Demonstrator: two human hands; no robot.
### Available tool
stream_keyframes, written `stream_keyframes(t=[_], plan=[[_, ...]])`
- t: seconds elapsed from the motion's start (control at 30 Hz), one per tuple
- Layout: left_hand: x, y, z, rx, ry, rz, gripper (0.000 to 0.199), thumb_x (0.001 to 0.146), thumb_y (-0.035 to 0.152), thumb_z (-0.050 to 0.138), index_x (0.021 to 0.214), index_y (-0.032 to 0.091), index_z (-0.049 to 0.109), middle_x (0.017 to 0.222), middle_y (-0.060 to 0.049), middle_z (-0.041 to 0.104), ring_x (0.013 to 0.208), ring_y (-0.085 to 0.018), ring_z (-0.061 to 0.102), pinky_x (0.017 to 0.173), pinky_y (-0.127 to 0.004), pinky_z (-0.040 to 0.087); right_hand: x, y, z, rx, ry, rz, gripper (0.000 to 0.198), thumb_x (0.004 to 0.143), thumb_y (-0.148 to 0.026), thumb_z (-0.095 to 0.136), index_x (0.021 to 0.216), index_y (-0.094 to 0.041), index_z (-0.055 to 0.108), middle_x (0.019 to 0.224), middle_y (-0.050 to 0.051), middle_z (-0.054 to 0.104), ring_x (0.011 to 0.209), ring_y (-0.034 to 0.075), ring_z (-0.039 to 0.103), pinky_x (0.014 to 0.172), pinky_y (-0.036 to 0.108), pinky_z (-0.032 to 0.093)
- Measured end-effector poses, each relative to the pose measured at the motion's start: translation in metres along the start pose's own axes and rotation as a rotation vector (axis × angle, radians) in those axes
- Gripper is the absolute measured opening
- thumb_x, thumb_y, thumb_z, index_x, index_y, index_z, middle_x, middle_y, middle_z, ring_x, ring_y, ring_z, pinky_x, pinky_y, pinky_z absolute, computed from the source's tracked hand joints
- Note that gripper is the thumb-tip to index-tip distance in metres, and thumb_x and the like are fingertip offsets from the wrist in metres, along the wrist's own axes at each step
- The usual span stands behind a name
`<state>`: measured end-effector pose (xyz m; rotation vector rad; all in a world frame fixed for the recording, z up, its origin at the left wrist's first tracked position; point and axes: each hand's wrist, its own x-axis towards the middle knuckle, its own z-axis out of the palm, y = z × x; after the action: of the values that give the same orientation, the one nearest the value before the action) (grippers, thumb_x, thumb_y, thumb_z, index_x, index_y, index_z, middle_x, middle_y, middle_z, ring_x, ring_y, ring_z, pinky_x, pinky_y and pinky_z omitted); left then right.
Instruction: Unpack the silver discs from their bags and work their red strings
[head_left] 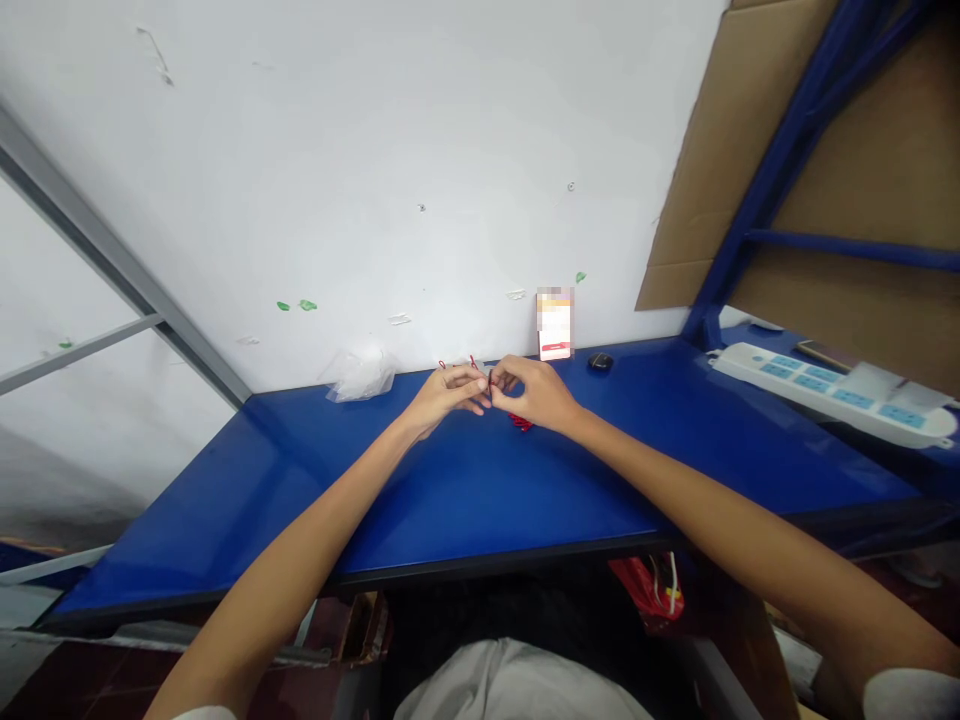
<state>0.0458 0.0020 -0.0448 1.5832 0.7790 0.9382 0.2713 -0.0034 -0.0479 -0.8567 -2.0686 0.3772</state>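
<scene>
Above the blue table [480,490], my left hand [448,392] and my right hand [534,392] meet, fingertips nearly touching. Between them is a short dark cord [490,386], pinched by the thumb and fingers of my right hand. My left fingers are curled closed against the cord's other side. Small red loops [473,361] show just behind my left hand. A bunch of red cords [520,422] lies on the table under my right hand, partly hidden by it.
A clear plastic bag [361,374] lies by the wall at the left. A phone [555,325] with a lit screen leans on the wall; a small black object [599,361] sits beside it. At the right is a white power strip [832,392] near a blue metal frame [780,160].
</scene>
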Motion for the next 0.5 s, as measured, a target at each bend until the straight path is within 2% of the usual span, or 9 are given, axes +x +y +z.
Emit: stream_keyframes(t=[0.13, 0.23, 0.33, 0.4, 0.5], plan=[[0.001, -0.003, 0.008, 0.038, 0.024, -0.045, 0.036, 0.086, 0.046, 0.084, 0.102, 0.015, 0.075, 0.093, -0.011, 0.078, 0.082, -0.021, 0.077, 0.074, -0.035, 0.067, -0.001, 0.002, 0.001, 0.019, -0.081, 0.014, 0.009, 0.084, -0.027, 0.071, 0.092, -0.023, 0.068, 0.087, 0.003, 0.074, 0.076, 0.018, 0.067, 0.076, 0.030, 0.053], [0.005, -0.008, 0.005, 0.116, 0.083, -0.046, 0.027, 0.088, 0.040, 0.080, 0.095, 0.013, 0.077, 0.087, -0.010, 0.079, 0.077, -0.021, 0.078, 0.071, -0.034, 0.068, 0.002, 0.004, -0.002, 0.244, -0.087, 0.094, 0.010, 0.085, -0.030, 0.069, 0.091, -0.022, 0.066, 0.078, 0.002, 0.073, 0.071, 0.018, 0.068, 0.071, 0.030, 0.053], [0.008, -0.016, -0.006, 0.188, 0.186, -0.047, 0.025, 0.088, 0.036, 0.078, 0.098, 0.013, 0.078, 0.092, -0.011, 0.081, 0.076, -0.021, 0.078, 0.070, -0.034, 0.068, 0.007, 0.007, -0.017, 0.397, -0.123, 0.172, 0.014, 0.090, -0.034, 0.063, 0.095, -0.022, 0.066, 0.073, 0.002, 0.073, 0.066, 0.018, 0.068, 0.067, 0.031, 0.053], [0.011, -0.022, -0.015, 0.234, 0.236, -0.057, 0.026, 0.088, 0.035, 0.077, 0.100, 0.013, 0.078, 0.093, -0.012, 0.081, 0.074, -0.022, 0.079, 0.069, -0.035, 0.068, 0.011, 0.013, -0.032, 0.314, -0.245, 0.159, 0.013, 0.087, -0.032, 0.066, 0.094, -0.022, 0.071, 0.078, 0.002, 0.075, 0.070, 0.018, 0.068, 0.068, 0.030, 0.051], [0.013, -0.028, -0.023, 0.318, 0.265, -0.056, 0.023, 0.087, 0.034, 0.077, 0.097, 0.014, 0.077, 0.091, -0.011, 0.081, 0.071, -0.023, 0.079, 0.067, -0.035, 0.067, 0.014, 0.025, -0.050, 0.070, -0.438, 0.109, 0.012, 0.080, -0.030, 0.074, 0.086, -0.022, 0.078, 0.089, 0.003, 0.077, 0.074, 0.017, 0.065, 0.068, 0.029, 0.047]])
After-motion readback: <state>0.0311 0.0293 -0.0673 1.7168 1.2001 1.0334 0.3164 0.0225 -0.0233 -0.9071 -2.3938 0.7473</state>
